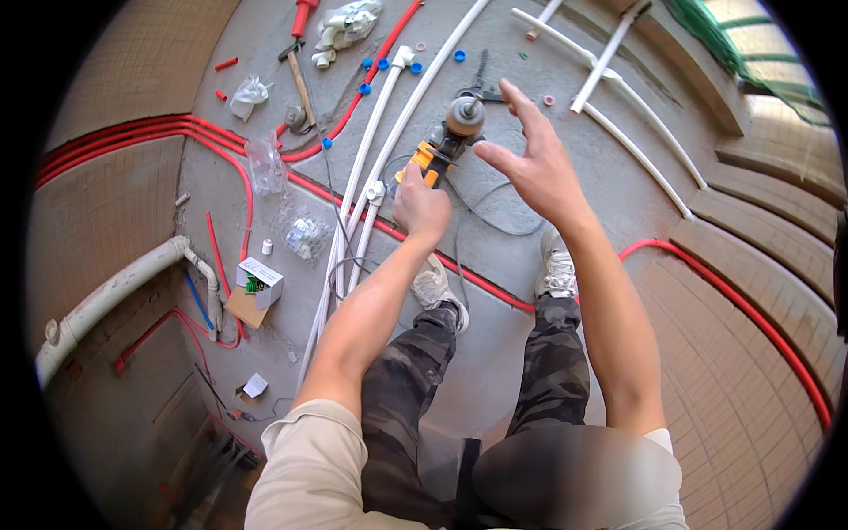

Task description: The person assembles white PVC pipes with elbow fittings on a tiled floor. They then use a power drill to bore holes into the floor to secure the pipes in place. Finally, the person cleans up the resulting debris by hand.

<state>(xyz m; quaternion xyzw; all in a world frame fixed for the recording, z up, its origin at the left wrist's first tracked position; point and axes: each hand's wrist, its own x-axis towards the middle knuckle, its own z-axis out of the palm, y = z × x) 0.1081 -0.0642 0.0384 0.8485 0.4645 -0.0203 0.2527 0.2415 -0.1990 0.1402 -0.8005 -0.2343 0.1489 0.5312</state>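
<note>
This is a building site, an unfinished room under plumbing and wiring work. The bare grey concrete floor (495, 353) carries long white plastic pipes (389, 141) and thin red conduit tubes (238, 163) that run along its left edge and up the unplastered tiled wall (106, 212). A thick white drain pipe (115, 291) is fixed at the wall's foot. A wooden-handled hammer (299, 79), small blue plastic caps (380, 66) and clear plastic bags of white fittings (305, 234) lie scattered near the floor's far edge.

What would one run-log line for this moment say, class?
left hand: grips angle grinder | right hand: open, beside grinder disc | floor: white pipes, red conduit
</note>
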